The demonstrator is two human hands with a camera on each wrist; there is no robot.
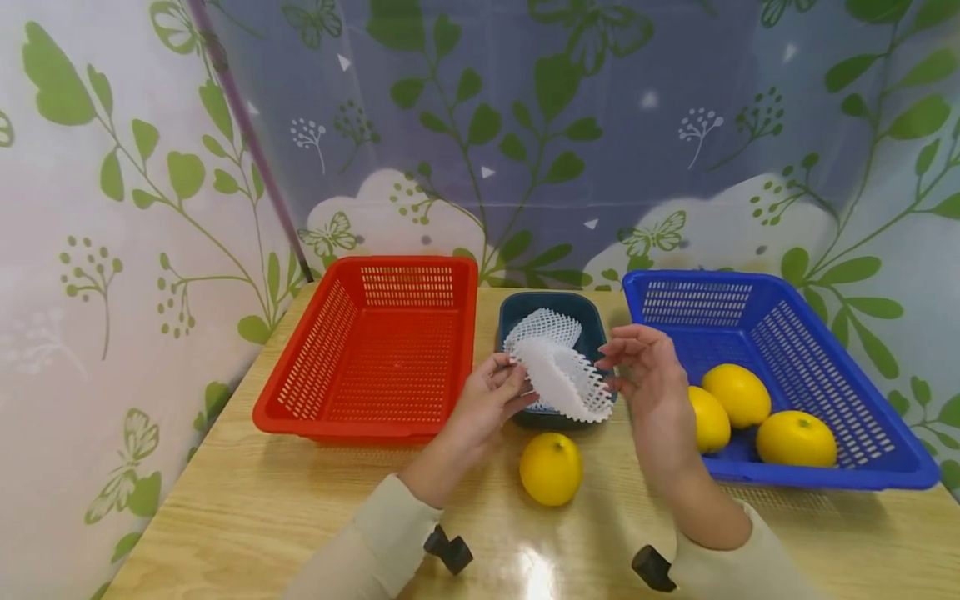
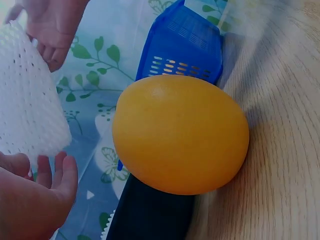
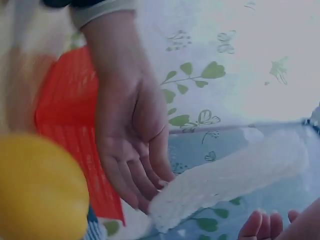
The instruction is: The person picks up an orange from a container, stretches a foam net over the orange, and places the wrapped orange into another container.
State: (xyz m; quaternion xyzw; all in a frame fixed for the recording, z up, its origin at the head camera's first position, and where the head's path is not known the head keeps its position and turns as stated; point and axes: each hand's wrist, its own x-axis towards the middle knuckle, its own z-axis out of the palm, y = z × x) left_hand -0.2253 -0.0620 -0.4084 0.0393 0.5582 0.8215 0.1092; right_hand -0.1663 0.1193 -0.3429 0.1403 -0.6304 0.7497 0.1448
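Above the dark green container (image 1: pixel 587 313), the left hand (image 1: pixel 483 404) pinches one end of a white foam net (image 1: pixel 551 379) between thumb and fingers. The right hand (image 1: pixel 660 404) is open, fingers loosely bent, near the other end of this net; whether they touch it, I cannot tell. Inside the container lies a second net (image 1: pixel 553 322). Just in front of it stands a yellow fruit (image 1: pixel 551 469); to its left, a red basket (image 1: pixel 397 358); to its right, a blue basket (image 1: pixel 693 342) with three yellow fruits (image 1: pixel 737 396).
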